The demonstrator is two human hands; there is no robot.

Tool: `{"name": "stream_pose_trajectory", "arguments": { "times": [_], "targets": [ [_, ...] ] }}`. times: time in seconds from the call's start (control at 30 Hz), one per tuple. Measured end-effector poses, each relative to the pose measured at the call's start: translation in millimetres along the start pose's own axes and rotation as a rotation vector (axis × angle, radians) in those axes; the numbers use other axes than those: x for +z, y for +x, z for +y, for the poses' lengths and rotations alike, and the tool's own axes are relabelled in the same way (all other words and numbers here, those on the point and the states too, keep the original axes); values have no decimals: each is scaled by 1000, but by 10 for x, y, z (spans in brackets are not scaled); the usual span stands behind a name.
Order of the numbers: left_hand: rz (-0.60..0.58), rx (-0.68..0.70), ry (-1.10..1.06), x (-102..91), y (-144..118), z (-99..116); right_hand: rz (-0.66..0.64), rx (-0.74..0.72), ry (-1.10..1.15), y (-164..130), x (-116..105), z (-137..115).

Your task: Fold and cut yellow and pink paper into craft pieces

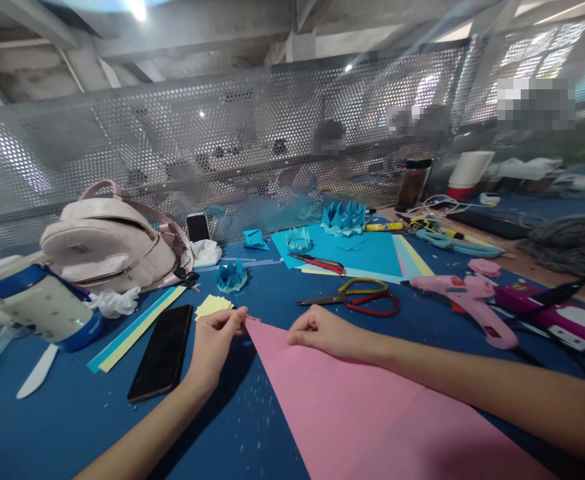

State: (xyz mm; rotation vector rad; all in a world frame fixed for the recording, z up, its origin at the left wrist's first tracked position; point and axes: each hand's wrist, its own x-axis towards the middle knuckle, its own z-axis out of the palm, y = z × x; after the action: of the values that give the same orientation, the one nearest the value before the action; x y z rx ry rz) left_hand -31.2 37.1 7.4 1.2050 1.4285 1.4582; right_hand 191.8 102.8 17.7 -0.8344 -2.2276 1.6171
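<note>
A large sheet of pink paper [342, 400] stretches from the middle of the table toward me, its far corner pointing away. At that corner my left hand [217, 340] pinches the paper between thumb and fingers. Farther along the far edge, my right hand [325, 333] has its fingers closed on the same sheet. Just beyond my right hand lie scissors [357, 298] with red and yellow handles. Small yellow paper pieces [213, 307] sit behind my left hand, and a black phone [161, 353] lies to its left.
Blue folded paper crowns [343, 219] stand at the back on blue sheets [377, 253], near a red cutter [319, 263]. A pink glue gun [472, 300] lies right. A backpack [107, 240], a tumbler [42, 303] and a white plastic knife [38, 372] are left. A perforated metal screen [252, 147] stands behind.
</note>
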Motion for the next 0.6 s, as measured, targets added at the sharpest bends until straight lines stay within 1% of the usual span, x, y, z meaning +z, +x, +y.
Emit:
{"name": "stream_pose_trajectory", "arguments": {
  "times": [0.1,0.3,0.47,0.6],
  "targets": [
    [-18,-9,-23,16,3,-19,-4,-3,8,0,4,2],
    [-129,-30,2,95,-77,15,-4,-14,-7,-3,2,-9],
    [-120,24,7,150,-124,52,-33,-45,-24,-10,23,-99],
    [-129,76,-6,178,-140,90,-6,-89,-17,48,97,-216]
  ]
}}
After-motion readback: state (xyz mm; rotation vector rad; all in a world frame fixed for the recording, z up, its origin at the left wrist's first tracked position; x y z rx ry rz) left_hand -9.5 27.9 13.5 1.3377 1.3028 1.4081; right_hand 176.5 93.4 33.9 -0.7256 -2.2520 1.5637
